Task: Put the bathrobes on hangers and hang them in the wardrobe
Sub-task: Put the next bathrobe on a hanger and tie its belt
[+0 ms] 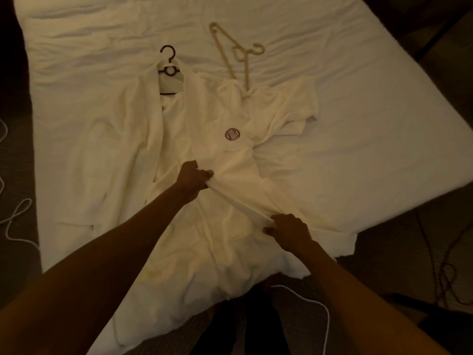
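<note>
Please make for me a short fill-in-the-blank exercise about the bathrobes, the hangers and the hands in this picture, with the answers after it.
1. The left hand grips the bathrobe with the round logo, and the right hand grips the ____ bathrobe.
2. The dark hanger sits in the collar of the other bathrobe, which neither ____ grips.
3. Both bathrobes lie spread on a ____.
Missing words: same; hand; bed.
</note>
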The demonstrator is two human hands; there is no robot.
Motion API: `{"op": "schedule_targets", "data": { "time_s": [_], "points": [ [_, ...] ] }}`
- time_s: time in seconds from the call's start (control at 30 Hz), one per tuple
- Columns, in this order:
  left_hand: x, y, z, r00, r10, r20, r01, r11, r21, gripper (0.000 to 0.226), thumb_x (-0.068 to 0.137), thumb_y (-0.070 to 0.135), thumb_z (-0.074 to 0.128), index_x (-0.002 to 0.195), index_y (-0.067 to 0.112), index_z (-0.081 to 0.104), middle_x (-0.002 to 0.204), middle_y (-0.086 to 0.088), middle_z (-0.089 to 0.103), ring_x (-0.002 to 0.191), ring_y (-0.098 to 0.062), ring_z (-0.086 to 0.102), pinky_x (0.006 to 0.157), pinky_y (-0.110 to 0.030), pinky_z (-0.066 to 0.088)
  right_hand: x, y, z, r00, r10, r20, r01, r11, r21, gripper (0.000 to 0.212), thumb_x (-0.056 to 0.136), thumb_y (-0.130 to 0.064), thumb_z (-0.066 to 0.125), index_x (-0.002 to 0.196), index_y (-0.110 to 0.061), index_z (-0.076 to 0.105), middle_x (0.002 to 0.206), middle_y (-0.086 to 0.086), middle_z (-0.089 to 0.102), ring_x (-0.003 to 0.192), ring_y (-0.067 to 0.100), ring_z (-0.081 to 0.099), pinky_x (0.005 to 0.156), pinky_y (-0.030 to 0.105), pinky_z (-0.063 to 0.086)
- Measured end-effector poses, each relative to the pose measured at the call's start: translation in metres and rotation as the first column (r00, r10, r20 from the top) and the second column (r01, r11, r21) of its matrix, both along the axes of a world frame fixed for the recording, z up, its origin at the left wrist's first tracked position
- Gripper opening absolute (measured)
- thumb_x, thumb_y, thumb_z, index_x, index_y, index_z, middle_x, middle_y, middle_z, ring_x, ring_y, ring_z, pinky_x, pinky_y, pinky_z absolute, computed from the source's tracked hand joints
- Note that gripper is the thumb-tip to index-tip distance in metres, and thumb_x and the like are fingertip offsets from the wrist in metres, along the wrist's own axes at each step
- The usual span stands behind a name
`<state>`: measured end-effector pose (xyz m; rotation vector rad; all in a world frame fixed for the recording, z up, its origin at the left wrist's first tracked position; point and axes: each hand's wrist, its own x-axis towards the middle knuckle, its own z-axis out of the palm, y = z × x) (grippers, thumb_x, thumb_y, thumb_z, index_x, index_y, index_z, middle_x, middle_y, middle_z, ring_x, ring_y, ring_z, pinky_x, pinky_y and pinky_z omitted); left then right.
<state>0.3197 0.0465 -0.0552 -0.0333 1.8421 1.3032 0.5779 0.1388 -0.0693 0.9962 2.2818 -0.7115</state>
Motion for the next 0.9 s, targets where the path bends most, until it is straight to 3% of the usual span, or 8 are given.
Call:
{"op": "schedule_targets", "data": {
  "time_s": [0.13,0.3,0.4,0.53,0.6,0.67,0.8,0.9],
  "points": [
    [0.010,-0.010,-0.005,0.995,0.098,-0.021,-0.097,0.995,0.008,0.030,0.093,0.003,0.062,0.123,0.000,0.060,0.113,-0.013,0.064,0.098,-0.029,0.062,0.075,-0.040,0.055,-0.004,-0.034,-0.007,0.998,0.042,-0.048,-0.051,0.977,-0.209,0.049,0.097,-0.047,0.050,0.138,-0.019,0.050,0.137,0.009,0.053,0.122,0.026,0.050,0.101,0.032,0.038],
    [0.018,-0.024,0.001,0.985,-0.134,0.107,0.145,0.983,-0.110,0.025,0.092,0.007,0.066,0.115,0.010,0.058,0.102,-0.008,0.066,0.083,-0.024,0.065,0.063,-0.035,0.054,-0.035,-0.087,0.004,0.971,-0.147,-0.191,0.068,0.928,-0.367,0.047,0.097,-0.036,0.056,0.134,-0.007,0.051,0.132,0.010,0.054,0.123,0.026,0.049,0.102,0.024,0.032],
    [0.005,-0.045,-0.004,0.988,-0.153,0.018,0.154,0.978,-0.141,0.031,0.089,0.010,0.070,0.118,0.004,0.061,0.110,-0.010,0.065,0.095,-0.028,0.065,0.062,-0.034,0.055,-0.053,-0.110,0.004,0.962,-0.159,-0.224,0.048,0.900,-0.433,0.053,0.093,-0.044,0.058,0.132,-0.008,0.054,0.131,0.009,0.057,0.120,0.026,0.052,0.106,0.036,0.038],
    [-0.014,-0.080,-0.018,0.994,-0.079,-0.080,0.064,0.982,-0.175,0.043,0.086,0.016,0.075,0.124,0.002,0.062,0.118,-0.014,0.064,0.105,-0.032,0.063,0.075,-0.043,0.060,-0.067,-0.109,0.004,0.977,-0.073,-0.198,-0.023,0.898,-0.440,0.050,0.089,-0.056,0.057,0.107,-0.010,0.064,0.103,0.003,0.063,0.096,0.020,0.060,0.082,0.031,0.046],
    [-0.015,-0.097,-0.030,0.990,-0.059,-0.125,0.030,0.975,-0.221,0.045,0.085,0.026,0.076,0.122,0.005,0.065,0.117,-0.015,0.066,0.103,-0.034,0.065,0.080,-0.048,0.060,-0.070,-0.096,0.008,0.935,-0.303,-0.186,0.168,0.838,-0.519,0.047,0.090,-0.055,0.058,0.093,-0.008,0.067,0.089,0.006,0.070,0.079,0.021,0.067,0.073,0.039,0.057],
    [-0.013,-0.107,-0.046,0.984,-0.060,-0.166,0.013,0.962,-0.274,0.038,0.082,0.040,0.075,0.108,0.012,0.070,0.108,-0.012,0.069,0.099,-0.033,0.065,0.084,-0.051,0.058,-0.071,-0.081,0.003,0.853,-0.438,-0.284,0.308,0.862,-0.403,0.038,0.093,-0.046,0.058,0.092,-0.010,0.067,0.086,0.006,0.072,0.075,0.021,0.068,0.073,0.042,0.058],
    [0.007,-0.110,-0.049,0.998,-0.032,0.047,0.042,0.974,-0.224,0.033,0.089,0.033,0.072,0.112,0.011,0.062,0.107,-0.011,0.068,0.096,-0.030,0.067,0.080,-0.047,0.059,-0.063,-0.051,-0.012,0.748,-0.331,-0.576,0.455,0.887,0.080,0.031,0.092,-0.029,0.060,0.117,-0.011,0.053,0.114,0.011,0.055,0.102,0.027,0.056,0.084,0.038,0.046],
    [0.027,-0.115,-0.047,0.963,-0.180,0.200,0.219,0.956,-0.197,0.022,0.089,0.018,0.072,0.105,0.008,0.062,0.097,-0.012,0.072,0.086,-0.026,0.071,0.078,-0.043,0.058,-0.058,-0.037,-0.026,0.817,-0.394,-0.421,0.472,0.877,0.095,0.059,0.091,-0.041,0.060,0.137,-0.011,0.039,0.135,0.016,0.043,0.121,0.033,0.045,0.096,0.048,0.042]
  ]
}}
